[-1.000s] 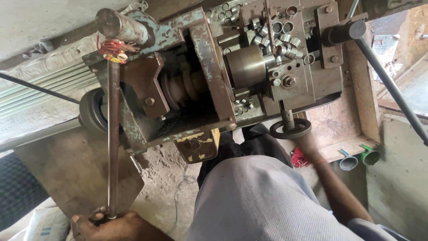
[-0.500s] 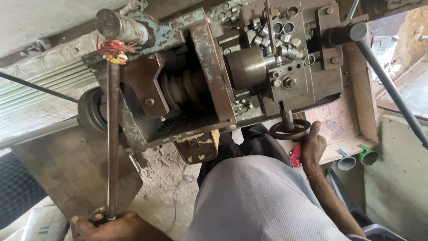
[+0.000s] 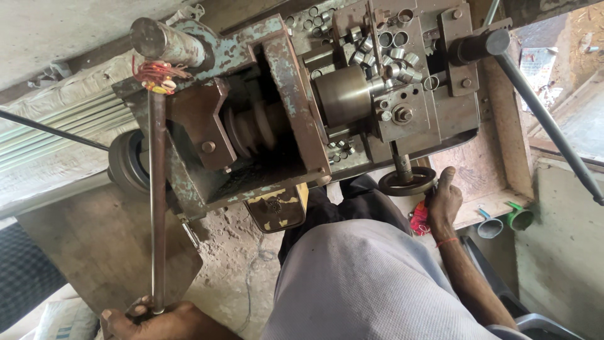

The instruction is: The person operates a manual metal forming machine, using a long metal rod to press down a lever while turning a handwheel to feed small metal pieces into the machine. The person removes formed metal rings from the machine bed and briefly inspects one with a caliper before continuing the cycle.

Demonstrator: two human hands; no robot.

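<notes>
Gripping the long metal rod (image 3: 156, 201) at its low end, my left hand (image 3: 160, 318) is half cut off. My right hand (image 3: 443, 201) touches the small hand wheel (image 3: 407, 181); I cannot tell if those fingers close.

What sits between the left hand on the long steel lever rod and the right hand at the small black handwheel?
In the head view, the person's own grey-clothed lap fills the stretch between the left hand and the right hand; the yellow-black plate hangs just above.

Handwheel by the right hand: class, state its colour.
Black handwheel, best seen in the head view, beside the right hand.
</notes>
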